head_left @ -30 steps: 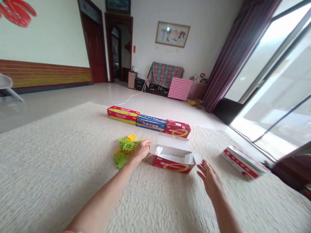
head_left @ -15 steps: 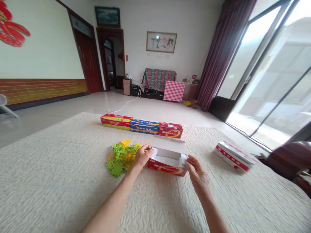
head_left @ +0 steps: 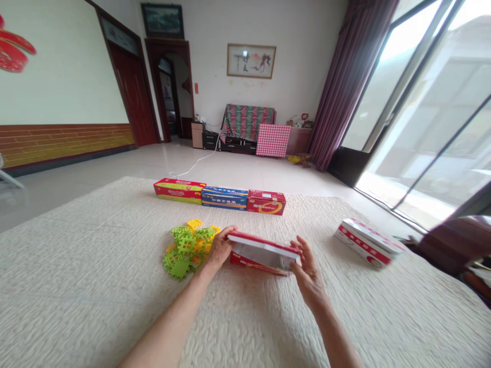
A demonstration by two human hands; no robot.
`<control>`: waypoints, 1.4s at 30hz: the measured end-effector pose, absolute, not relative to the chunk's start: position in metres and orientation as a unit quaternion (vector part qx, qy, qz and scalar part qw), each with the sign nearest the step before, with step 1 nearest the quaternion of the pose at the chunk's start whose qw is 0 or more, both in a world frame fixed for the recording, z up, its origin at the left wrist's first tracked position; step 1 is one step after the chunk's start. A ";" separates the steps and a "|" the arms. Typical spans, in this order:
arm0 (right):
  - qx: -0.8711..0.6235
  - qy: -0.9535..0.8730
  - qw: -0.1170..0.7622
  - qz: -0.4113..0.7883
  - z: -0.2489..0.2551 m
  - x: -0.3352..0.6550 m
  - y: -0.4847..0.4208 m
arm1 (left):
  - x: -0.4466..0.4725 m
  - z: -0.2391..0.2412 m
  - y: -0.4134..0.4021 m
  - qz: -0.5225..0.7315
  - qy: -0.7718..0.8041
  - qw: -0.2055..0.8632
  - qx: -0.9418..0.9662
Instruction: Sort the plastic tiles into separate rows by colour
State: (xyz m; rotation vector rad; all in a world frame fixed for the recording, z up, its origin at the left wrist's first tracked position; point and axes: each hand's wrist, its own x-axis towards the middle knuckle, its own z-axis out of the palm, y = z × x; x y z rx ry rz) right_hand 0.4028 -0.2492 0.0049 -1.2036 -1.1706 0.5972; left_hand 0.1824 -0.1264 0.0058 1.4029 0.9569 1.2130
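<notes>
A red cardboard box (head_left: pixel 249 264) rests on the quilted bedspread in front of me, its lid (head_left: pixel 264 243) folded partway down over the opening. My left hand (head_left: pixel 221 248) grips the lid's left end, thumb and fingers at the corner. At the other end my right hand (head_left: pixel 307 263) has its thumb by the box's right side and its fingers up behind the lid's edge. A grey-white interior shows through the gap under the lid. Left of the box lies a pile of green and yellow plastic interlocking pieces (head_left: pixel 185 250), close to my left hand.
Beyond the box stand a red-and-green box (head_left: pixel 179 191), a blue box (head_left: pixel 224 199) and another red box (head_left: pixel 266 203) in a row. A white-and-red box (head_left: pixel 368 244) lies to the right. The cream quilted bedspread (head_left: pixel 115 286) spreads under everything.
The lid, which stood back behind the opening, has swung forward and down over the box with both hands at its ends. The view has shifted slightly.
</notes>
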 end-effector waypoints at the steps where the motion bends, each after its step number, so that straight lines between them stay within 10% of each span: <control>1: -0.525 -0.523 0.621 0.254 0.006 0.402 -0.250 | 0.182 0.004 -0.125 0.502 0.393 0.506 0.581; 26: -0.573 -0.561 0.584 0.125 -0.008 0.403 -0.243 | 0.170 0.007 -0.131 0.498 0.317 0.334 0.735; 42: -0.581 -0.539 0.596 0.130 -0.006 0.402 -0.248 | 0.163 0.004 -0.125 0.425 0.307 0.418 0.743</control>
